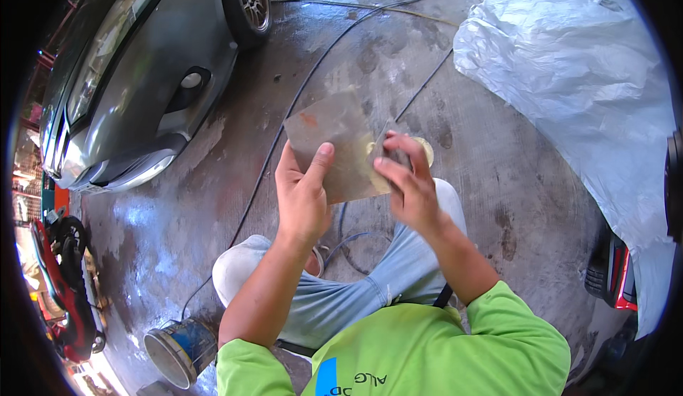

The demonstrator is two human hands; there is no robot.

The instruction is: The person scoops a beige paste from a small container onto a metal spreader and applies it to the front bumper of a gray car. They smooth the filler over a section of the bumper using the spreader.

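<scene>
My left hand (pixel 302 191) grips a flat, greyish square plate (pixel 336 129) by its near left edge, thumb on top. The plate has a rust-coloured mark near its far left corner and a yellowish smear along its right side. At that right edge, my right hand (pixel 415 191) is closed around a small, flat grey spreader (pixel 388 136), partly hidden by the fingers. A round, pale yellow thing (pixel 428 152) shows just beyond the right hand; its kind is unclear. Both hands are above my bent legs in light blue jeans (pixel 341 303).
A dark grey car (pixel 135 76) stands at the left. Long black hoses (pixel 302 86) cross the concrete floor (pixel 512 182). A whitish plastic sheet (pixel 569 54) covers something large at the right. A blue-grey bucket (pixel 201 335) is at lower left, near a red motorcycle (pixel 60 296).
</scene>
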